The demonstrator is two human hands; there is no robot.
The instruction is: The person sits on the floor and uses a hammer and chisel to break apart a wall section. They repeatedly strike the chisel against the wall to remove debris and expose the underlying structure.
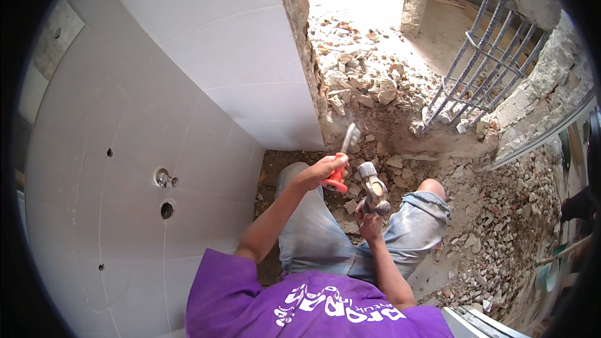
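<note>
My left hand (325, 170) is closed round the red guarded grip of a chisel (350, 139). The chisel's grey blade slants up and away toward the broken wall edge and rubble, its tip slightly blurred. Just right of it, my right hand (368, 220) grips a hammer (374, 191) by its handle, most of which is hidden behind the head. The worn metal head has a flat cylindrical face at its far end and a rounded near end. Hammer and chisel are apart in the picture. Both hands are above broken masonry (350, 206) between my knees.
A tiled wall (206, 150) with a pipe fitting (166, 179) and several holes stands at left. Ahead, its broken edge (308, 56) borders a rubble heap (375, 81). Exposed rebar (485, 66) crosses the upper right. More rubble (501, 225) covers the floor at right.
</note>
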